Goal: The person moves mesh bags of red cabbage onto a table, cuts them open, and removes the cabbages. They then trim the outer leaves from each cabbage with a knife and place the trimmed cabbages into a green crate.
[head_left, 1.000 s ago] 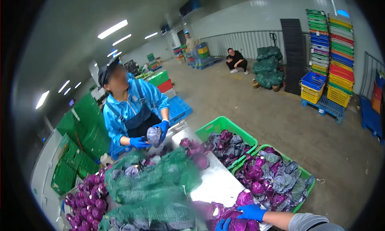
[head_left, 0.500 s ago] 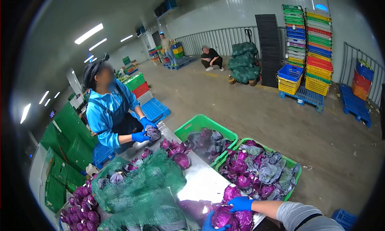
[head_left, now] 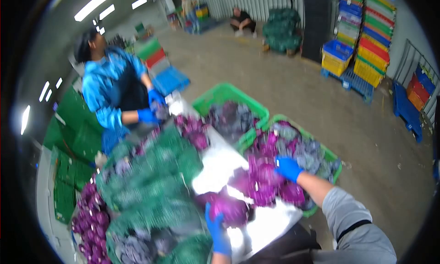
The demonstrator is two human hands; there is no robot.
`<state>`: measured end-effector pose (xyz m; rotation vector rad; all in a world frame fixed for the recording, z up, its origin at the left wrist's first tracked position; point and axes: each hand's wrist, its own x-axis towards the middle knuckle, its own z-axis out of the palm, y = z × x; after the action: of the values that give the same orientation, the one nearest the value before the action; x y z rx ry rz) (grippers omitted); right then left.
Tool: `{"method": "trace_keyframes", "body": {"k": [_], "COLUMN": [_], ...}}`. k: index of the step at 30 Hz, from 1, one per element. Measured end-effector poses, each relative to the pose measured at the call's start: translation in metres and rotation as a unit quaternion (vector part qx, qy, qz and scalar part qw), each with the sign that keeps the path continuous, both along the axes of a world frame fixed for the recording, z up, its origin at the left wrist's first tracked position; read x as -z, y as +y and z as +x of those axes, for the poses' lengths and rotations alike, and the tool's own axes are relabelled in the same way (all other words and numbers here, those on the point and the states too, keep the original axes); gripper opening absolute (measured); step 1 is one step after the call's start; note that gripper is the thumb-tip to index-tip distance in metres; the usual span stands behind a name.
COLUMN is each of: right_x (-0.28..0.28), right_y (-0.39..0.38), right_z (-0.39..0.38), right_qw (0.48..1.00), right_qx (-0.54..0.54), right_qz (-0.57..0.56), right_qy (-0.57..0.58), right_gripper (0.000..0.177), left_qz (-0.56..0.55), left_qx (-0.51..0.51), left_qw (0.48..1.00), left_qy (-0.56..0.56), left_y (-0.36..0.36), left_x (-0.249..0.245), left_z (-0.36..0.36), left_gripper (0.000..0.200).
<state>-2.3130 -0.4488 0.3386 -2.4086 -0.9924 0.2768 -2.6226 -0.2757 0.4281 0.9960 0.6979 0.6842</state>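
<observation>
Blurred by motion, my left hand (head_left: 218,232) wears a blue glove and curls its fingers against the near left side of a red cabbage (head_left: 230,211) on the metal table (head_left: 220,170). My right hand (head_left: 288,168), also gloved in blue, is over the table's right edge beside more red cabbages (head_left: 266,173). Its fingertips are smeared, so I cannot make out their grip. Just beyond it, a green crate (head_left: 338,172) holds purple cabbages and loose grey-purple leaves (head_left: 309,154). Green mesh sacks (head_left: 160,165) with cabbages inside lie left of my left hand.
Across the table a co-worker (head_left: 114,87) in blue holds a cabbage (head_left: 160,111). A second green crate (head_left: 224,90) stands at the table's far right side. Cabbages (head_left: 91,222) are heaped at left. Stacked crates (head_left: 373,44) and pallets (head_left: 405,108) stand farther off.
My hands have moved apart: the right went up and away toward the crate, the left shifted left and up. The camera view has tilted down. The co-worker's head has turned.
</observation>
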Motion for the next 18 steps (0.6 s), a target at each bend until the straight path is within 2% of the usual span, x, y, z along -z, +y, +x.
{"method": "trace_keyframes", "body": {"k": [1, 2, 3, 4, 5, 7, 9, 10, 11, 13, 14, 18], "right_x": [-0.016, -0.024, -0.045, -0.066, -0.097, -0.099, -0.108, -0.132, -0.112, -0.118, -0.121, -0.137], "right_y": [-0.003, 0.0, 0.004, 0.009, 0.016, 0.025, 0.027, 0.03, 0.03, 0.028, 0.027, 0.027], "right_z": [-0.004, -0.014, -0.018, -0.028, -0.041, -0.061, -0.087, -0.101, -0.112, -0.129, -0.133, -0.144], "right_qw": [0.997, 0.993, 0.988, 0.985, 0.974, 0.874, 0.822, 0.829, 0.896, 0.93, 0.93, 0.937], "right_qx": [0.034, 0.064, 0.06, 0.063, 0.06, -0.002, -0.062, -0.098, -0.123, -0.136, -0.137, -0.122], "right_qz": [0.013, 0.095, 0.108, 0.138, 0.12, 0.254, 0.234, 0.213, 0.18, 0.167, 0.164, 0.129], "right_qy": [0.062, 0.035, 0.086, 0.08, 0.182, 0.414, 0.516, 0.507, 0.387, 0.297, 0.299, 0.299], "right_gripper": [0.039, 0.055, 0.066, 0.066, 0.063, 0.057, 0.056, 0.06, 0.065, 0.064, 0.064, 0.056], "left_qz": [-0.061, -0.094, -0.132, -0.165, -0.2, -0.217, -0.241, -0.261, -0.267, -0.324, -0.373, -0.363], "left_qx": [-0.024, -0.027, -0.013, -0.028, -0.029, -0.023, -0.012, 0.0, -0.002, -0.01, -0.018, -0.013], "left_qw": [0.997, 0.995, 0.989, 0.985, 0.979, 0.975, 0.969, 0.963, 0.962, 0.943, 0.92, 0.922], "left_qy": [-0.041, -0.036, -0.064, -0.048, -0.039, -0.042, -0.052, -0.061, -0.057, -0.081, -0.119, -0.132], "left_y": [0.001, 0.005, 0.005, 0.004, 0.0, -0.004, -0.011, -0.014, -0.017, -0.021, -0.02, -0.028], "left_x": [0.003, 0.009, 0.011, 0.018, 0.007, 0.01, 0.004, 0.001, 0.001, 0.002, 0.009, 0.007], "left_z": [0.003, 0.001, 0.004, 0.001, 0.002, 0.002, 0.005, 0.004, 0.004, 0.001, -0.002, -0.01], "left_gripper": [0.071, 0.069, 0.068, 0.067, 0.066, 0.062, 0.061, 0.059, 0.059, 0.059, 0.057, 0.055]}}
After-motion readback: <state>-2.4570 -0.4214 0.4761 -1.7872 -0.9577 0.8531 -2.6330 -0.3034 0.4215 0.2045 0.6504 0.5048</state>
